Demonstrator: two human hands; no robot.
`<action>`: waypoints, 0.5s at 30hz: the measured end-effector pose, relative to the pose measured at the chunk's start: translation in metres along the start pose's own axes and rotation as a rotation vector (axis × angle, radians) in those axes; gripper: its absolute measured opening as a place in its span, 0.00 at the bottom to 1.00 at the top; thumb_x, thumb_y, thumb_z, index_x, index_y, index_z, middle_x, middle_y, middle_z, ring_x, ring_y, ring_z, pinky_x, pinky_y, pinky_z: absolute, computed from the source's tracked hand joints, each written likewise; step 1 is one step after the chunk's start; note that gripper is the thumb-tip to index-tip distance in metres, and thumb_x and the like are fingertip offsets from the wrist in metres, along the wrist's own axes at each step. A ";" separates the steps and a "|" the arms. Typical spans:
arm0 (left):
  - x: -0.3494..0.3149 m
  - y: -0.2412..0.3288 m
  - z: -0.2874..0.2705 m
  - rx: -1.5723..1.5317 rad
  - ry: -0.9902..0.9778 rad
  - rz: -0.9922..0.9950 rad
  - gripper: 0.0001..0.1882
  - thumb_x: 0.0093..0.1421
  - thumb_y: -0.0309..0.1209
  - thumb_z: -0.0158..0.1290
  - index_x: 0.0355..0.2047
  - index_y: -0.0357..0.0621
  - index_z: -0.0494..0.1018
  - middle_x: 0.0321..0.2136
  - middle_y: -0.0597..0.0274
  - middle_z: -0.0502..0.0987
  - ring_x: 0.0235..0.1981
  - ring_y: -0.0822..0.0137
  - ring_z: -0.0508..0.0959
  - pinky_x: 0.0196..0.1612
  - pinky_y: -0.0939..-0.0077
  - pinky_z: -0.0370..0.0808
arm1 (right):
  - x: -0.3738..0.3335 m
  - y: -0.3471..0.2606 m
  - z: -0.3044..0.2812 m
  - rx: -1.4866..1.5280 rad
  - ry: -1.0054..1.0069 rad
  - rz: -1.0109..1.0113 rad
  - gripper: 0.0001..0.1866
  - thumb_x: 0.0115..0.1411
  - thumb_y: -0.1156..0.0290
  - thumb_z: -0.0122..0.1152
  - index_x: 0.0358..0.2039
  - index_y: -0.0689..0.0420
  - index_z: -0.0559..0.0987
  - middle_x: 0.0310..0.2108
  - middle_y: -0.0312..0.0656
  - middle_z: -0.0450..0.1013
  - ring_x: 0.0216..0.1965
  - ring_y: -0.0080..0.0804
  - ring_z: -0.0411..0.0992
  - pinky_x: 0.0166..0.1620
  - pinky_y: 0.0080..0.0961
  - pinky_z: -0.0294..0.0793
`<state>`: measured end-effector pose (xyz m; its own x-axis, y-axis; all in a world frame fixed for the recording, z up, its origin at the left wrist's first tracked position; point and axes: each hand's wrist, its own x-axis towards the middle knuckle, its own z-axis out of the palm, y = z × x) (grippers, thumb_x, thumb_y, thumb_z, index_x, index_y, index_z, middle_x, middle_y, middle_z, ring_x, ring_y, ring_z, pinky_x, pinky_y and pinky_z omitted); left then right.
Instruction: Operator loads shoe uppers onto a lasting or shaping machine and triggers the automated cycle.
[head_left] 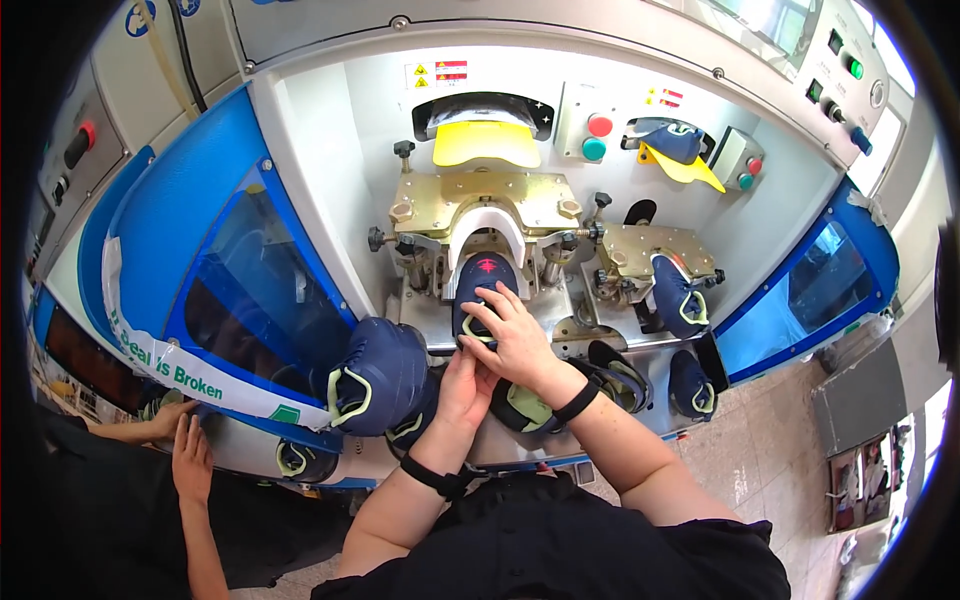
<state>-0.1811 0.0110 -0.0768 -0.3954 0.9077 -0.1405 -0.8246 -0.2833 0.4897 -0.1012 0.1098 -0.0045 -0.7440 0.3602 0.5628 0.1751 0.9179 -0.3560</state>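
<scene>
- White metal machine bay (pixel 365 160) fills the middle, holding two clamp stations; a blue curved door with a dark see-through window (pixel 265 290) stands at left.
- Lower left, beyond the door's edge, a co-worker's hand (pixel 192 460) shows.
- Below left of centre, a navy shoe with lime lining (pixel 388 360) sits near the ledge.
- Centre, the left bare hand (pixel 463 392) backs the heel of a navy shoe with a red emblem (pixel 478 273); its grip is partly hidden, so I cannot tell.
- Its partner, the right bare hand (pixel 515 335), grasps that shoe's opening, fingers over the collar; the toe points into a white arched pad (pixel 487 222). Good handling likely means keeping it straight and centred, fingers clear of metal.
- Upper centre, a yellow tongue (pixel 486 146) juts from a wall slot.
- Upper right, another slot holds a navy shoe (pixel 672 142) on a yellow plate (pixel 680 170).
</scene>
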 end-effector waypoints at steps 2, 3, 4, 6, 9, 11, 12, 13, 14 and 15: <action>-0.002 0.000 0.004 0.018 0.054 0.024 0.17 0.72 0.42 0.45 0.57 0.53 0.67 0.50 0.69 0.75 0.49 0.72 0.77 0.53 0.69 0.77 | 0.000 -0.001 -0.001 0.002 -0.009 0.006 0.26 0.58 0.52 0.63 0.54 0.50 0.75 0.58 0.48 0.66 0.64 0.60 0.59 0.65 0.47 0.61; -0.002 -0.001 0.003 0.016 0.052 0.025 0.17 0.72 0.42 0.45 0.57 0.53 0.67 0.50 0.69 0.75 0.49 0.72 0.77 0.53 0.69 0.77 | 0.000 -0.001 -0.001 0.005 -0.018 0.012 0.26 0.58 0.52 0.63 0.54 0.50 0.75 0.58 0.48 0.66 0.64 0.60 0.58 0.65 0.47 0.61; -0.001 -0.001 0.002 0.033 0.048 0.037 0.17 0.72 0.42 0.45 0.57 0.53 0.67 0.50 0.69 0.75 0.49 0.72 0.77 0.52 0.69 0.77 | 0.000 -0.001 -0.001 0.003 -0.018 0.010 0.26 0.58 0.52 0.63 0.54 0.50 0.75 0.58 0.48 0.66 0.64 0.60 0.58 0.65 0.47 0.61; 0.000 -0.003 -0.004 0.048 0.046 0.047 0.17 0.72 0.42 0.45 0.57 0.53 0.67 0.50 0.69 0.74 0.49 0.72 0.77 0.52 0.69 0.77 | -0.001 -0.002 0.000 -0.010 -0.021 0.005 0.26 0.58 0.51 0.63 0.54 0.49 0.74 0.58 0.48 0.66 0.64 0.59 0.58 0.65 0.47 0.61; 0.001 -0.004 -0.011 0.008 0.043 0.040 0.16 0.71 0.40 0.46 0.57 0.53 0.65 0.47 0.69 0.74 0.46 0.71 0.78 0.50 0.68 0.79 | 0.000 -0.003 -0.001 -0.039 -0.034 -0.006 0.28 0.57 0.50 0.64 0.54 0.49 0.74 0.59 0.48 0.66 0.64 0.59 0.58 0.65 0.47 0.61; 0.000 -0.004 -0.014 -0.001 0.036 0.058 0.15 0.71 0.40 0.47 0.54 0.51 0.67 0.44 0.69 0.75 0.45 0.71 0.78 0.49 0.69 0.79 | 0.001 -0.003 -0.004 -0.047 -0.067 -0.003 0.29 0.57 0.49 0.64 0.55 0.48 0.74 0.60 0.48 0.65 0.65 0.59 0.58 0.65 0.46 0.62; -0.001 -0.004 -0.014 0.000 0.036 0.054 0.15 0.71 0.40 0.47 0.54 0.51 0.67 0.44 0.69 0.75 0.45 0.71 0.78 0.49 0.69 0.79 | 0.002 -0.003 -0.006 -0.053 -0.099 -0.002 0.30 0.56 0.48 0.65 0.56 0.48 0.73 0.61 0.49 0.64 0.66 0.58 0.57 0.65 0.46 0.62; -0.001 -0.004 -0.015 0.001 0.048 0.061 0.14 0.71 0.40 0.47 0.53 0.51 0.68 0.43 0.69 0.75 0.44 0.71 0.78 0.49 0.69 0.79 | 0.002 -0.003 -0.006 -0.073 -0.112 -0.006 0.31 0.56 0.46 0.65 0.56 0.48 0.73 0.62 0.50 0.63 0.66 0.59 0.57 0.64 0.46 0.63; 0.000 -0.004 -0.014 0.002 0.058 0.069 0.13 0.71 0.40 0.47 0.51 0.50 0.68 0.42 0.69 0.76 0.43 0.71 0.78 0.48 0.69 0.79 | 0.002 -0.002 -0.006 -0.074 -0.110 -0.003 0.31 0.56 0.46 0.65 0.56 0.48 0.73 0.62 0.50 0.63 0.66 0.59 0.57 0.64 0.46 0.63; -0.001 -0.004 -0.011 0.000 0.086 0.063 0.13 0.71 0.40 0.47 0.51 0.50 0.69 0.41 0.68 0.76 0.43 0.71 0.78 0.48 0.69 0.79 | 0.002 -0.002 -0.005 -0.094 -0.123 -0.008 0.31 0.56 0.45 0.64 0.56 0.48 0.73 0.62 0.51 0.63 0.66 0.60 0.57 0.64 0.46 0.63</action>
<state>-0.1819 0.0079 -0.0879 -0.4795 0.8583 -0.1825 -0.7970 -0.3389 0.5000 -0.0998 0.1097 0.0015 -0.8180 0.3347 0.4679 0.2242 0.9345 -0.2767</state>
